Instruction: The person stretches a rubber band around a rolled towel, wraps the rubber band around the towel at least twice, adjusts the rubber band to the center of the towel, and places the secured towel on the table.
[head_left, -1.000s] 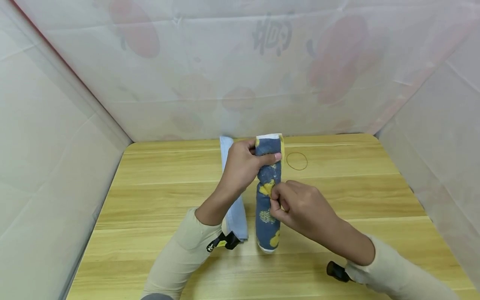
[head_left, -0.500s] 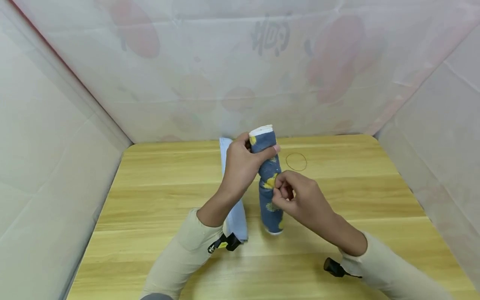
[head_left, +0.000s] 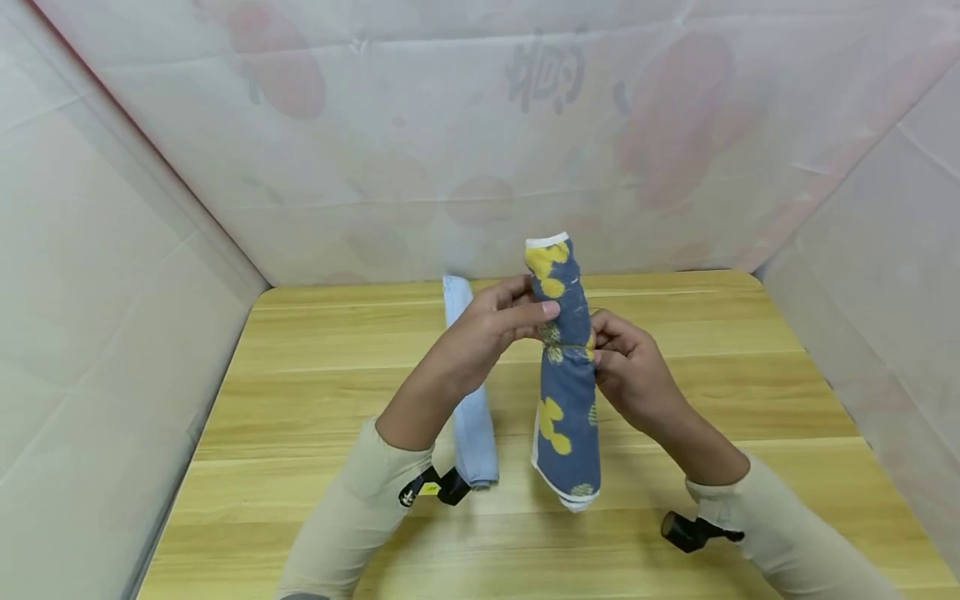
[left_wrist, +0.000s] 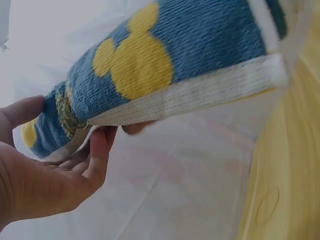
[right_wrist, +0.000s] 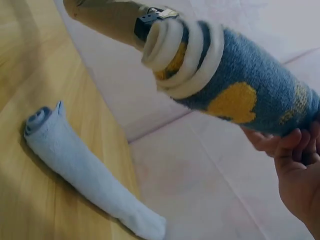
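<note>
Rolled blue towel with yellow mouse-head shapes [head_left: 566,375], held in the air above a wooden table [head_left: 315,375]. Its long axis runs near to far from the person, tilted up, with the white-edged far end raised highest and the near end hanging low over the table. A thin rubber band [head_left: 570,344] crosses the roll about a third of the way down, where the cloth narrows. The left hand [head_left: 491,329] grips the roll at that pinch, thumb lying across the front and fingers curled behind. The right hand [head_left: 626,367] holds the other side at the same height, fingers curled onto the cloth and band. Just left of the held towel, a light blue rolled towel [head_left: 468,392] lies on the table, also pointing near to far. White fabric walls [head_left: 112,250] enclose the table on three sides.
</note>
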